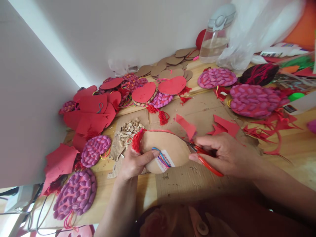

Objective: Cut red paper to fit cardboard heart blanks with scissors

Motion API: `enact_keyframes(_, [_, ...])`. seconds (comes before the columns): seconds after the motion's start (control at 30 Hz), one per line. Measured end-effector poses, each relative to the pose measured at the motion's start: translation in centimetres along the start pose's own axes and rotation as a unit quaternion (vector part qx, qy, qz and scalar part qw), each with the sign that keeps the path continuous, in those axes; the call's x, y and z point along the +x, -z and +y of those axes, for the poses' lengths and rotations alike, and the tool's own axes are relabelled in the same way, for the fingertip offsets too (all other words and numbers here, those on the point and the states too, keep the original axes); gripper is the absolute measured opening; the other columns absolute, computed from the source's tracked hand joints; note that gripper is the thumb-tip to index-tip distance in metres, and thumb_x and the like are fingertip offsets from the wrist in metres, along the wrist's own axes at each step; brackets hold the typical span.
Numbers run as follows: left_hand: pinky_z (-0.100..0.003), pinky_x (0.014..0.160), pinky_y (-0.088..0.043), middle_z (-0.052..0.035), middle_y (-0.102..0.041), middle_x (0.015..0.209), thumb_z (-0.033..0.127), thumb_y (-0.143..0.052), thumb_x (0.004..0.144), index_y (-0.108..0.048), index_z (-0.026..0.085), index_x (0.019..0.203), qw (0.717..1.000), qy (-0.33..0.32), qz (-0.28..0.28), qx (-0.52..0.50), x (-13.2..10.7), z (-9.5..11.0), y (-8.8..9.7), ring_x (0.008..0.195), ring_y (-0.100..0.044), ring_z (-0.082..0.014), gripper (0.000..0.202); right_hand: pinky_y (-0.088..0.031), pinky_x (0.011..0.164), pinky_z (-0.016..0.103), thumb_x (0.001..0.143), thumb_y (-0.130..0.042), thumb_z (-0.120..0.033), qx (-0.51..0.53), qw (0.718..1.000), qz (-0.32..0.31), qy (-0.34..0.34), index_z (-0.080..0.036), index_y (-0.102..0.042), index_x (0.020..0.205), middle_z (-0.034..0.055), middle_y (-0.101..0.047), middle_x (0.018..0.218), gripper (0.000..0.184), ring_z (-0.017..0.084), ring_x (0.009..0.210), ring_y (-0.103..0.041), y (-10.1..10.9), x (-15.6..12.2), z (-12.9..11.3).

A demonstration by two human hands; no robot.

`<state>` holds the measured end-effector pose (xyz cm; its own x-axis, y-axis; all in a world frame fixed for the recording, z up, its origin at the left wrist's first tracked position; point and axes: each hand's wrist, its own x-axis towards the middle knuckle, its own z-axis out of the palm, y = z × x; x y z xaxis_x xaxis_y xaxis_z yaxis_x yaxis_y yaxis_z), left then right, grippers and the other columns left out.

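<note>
My left hand (134,163) grips a brown cardboard heart (170,141) by its left end, thumb pressed on top. A red tassel (138,141) sticks out by the fingers, and a blue and purple cord loop (161,157) lies over a white printed label (166,162) on the cardboard. A thin red edge shows along the heart's far side. In my right hand (222,154) are red-handled scissors (209,164), their blades at the heart's upper right edge. Just beyond lies a red paper scrap (185,126).
Peanut shells (129,130) lie in a pile on cardboard behind my left hand. Red paper hearts (91,112) and pink-purple decorated pieces (75,194) lie to the left. Cardboard shapes (172,60), a water bottle (214,42) and a plastic bag (244,36) stand at the back.
</note>
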<state>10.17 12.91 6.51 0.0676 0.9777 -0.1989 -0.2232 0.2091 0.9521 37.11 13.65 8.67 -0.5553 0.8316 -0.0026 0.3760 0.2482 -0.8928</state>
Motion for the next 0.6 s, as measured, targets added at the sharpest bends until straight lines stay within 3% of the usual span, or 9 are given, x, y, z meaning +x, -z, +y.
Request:
enact_keyframes(0.1, [-0.042,0.078,-0.063,-0.0075,-0.077,0.085,0.021,-0.090,0.059,-0.074,0.016,0.102,1.000,0.001,0.012,-0.006,0.1,0.0,-0.1,0.078,-0.075,-0.0306,0.046,-0.018,0.045,0.024,0.086,-0.067,-0.032,0.019,1.000,0.007,-0.017,-0.022,-0.034,0.063,-0.0084,-0.029,0.053,0.041,0.008,0.049,-0.025,0.0,0.0,0.0])
enact_keyframes(0.3, [-0.041,0.076,-0.063,-0.0074,-0.078,0.086,0.024,-0.090,0.057,-0.073,0.016,0.100,1.000,0.002,0.011,-0.015,0.3,-0.3,-0.1,0.077,-0.075,-0.0297,0.047,-0.027,0.046,0.022,0.079,-0.076,-0.043,0.185,0.974,0.096,-0.085,-0.020,-0.052,0.069,-0.0062,-0.044,0.058,0.035,0.008,0.051,-0.036,-0.2,0.8,0.6])
enact_keyframes(0.47, [-0.041,0.076,-0.063,-0.0068,-0.078,0.084,0.025,-0.090,0.060,-0.073,0.017,0.100,1.000,0.001,-0.011,-0.020,0.3,-0.7,-0.3,0.075,-0.075,-0.0287,0.043,-0.033,0.049,0.021,0.069,-0.085,-0.042,0.290,0.949,0.064,-0.108,-0.020,-0.059,0.078,-0.0046,-0.052,0.065,0.036,0.008,0.056,-0.042,-1.3,1.4,1.3])
enact_keyframes(0.6, [-0.042,0.084,-0.062,-0.0073,-0.078,0.093,0.024,-0.088,0.065,-0.074,0.017,0.101,0.998,0.002,-0.053,-0.023,0.4,-1.1,-0.5,0.084,-0.075,-0.0290,0.040,-0.040,0.056,0.022,0.059,-0.092,-0.037,0.367,0.920,0.059,-0.128,-0.019,-0.065,0.085,-0.0019,-0.060,0.074,0.041,0.010,0.063,-0.050,-2.1,1.7,0.9])
